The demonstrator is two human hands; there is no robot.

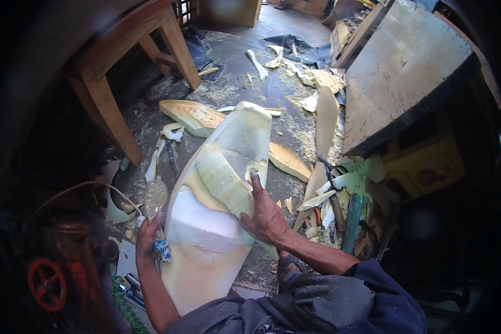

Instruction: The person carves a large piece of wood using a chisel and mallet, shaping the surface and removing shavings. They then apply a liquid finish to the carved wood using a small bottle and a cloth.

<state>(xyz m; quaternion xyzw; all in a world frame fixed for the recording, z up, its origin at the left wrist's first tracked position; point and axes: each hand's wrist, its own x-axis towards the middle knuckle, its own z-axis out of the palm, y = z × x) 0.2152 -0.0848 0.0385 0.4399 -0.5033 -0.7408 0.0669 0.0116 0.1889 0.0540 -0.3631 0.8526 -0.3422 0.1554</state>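
Observation:
A long, curved seat-like foam block, whitish and yellow, stretches away from my lap. On its middle lies a smaller, pale yellow foam piece. My right hand grips the right edge of that piece, thumb pointing away and fingers pressed near its lower corner. Left of the block, my left hand is closed around a clear, yellow-stained plastic container, bottle-like in shape; its exact kind is unclear. A pale hose runs to this hand. A blue patterned bundle shows beside the left wrist.
Foam offcuts and crumbs litter the dark floor. A wooden stool stands at far left, a large worn panel at far right. Scraps and tools surround a green bar at right. A red handwheel is at lower left.

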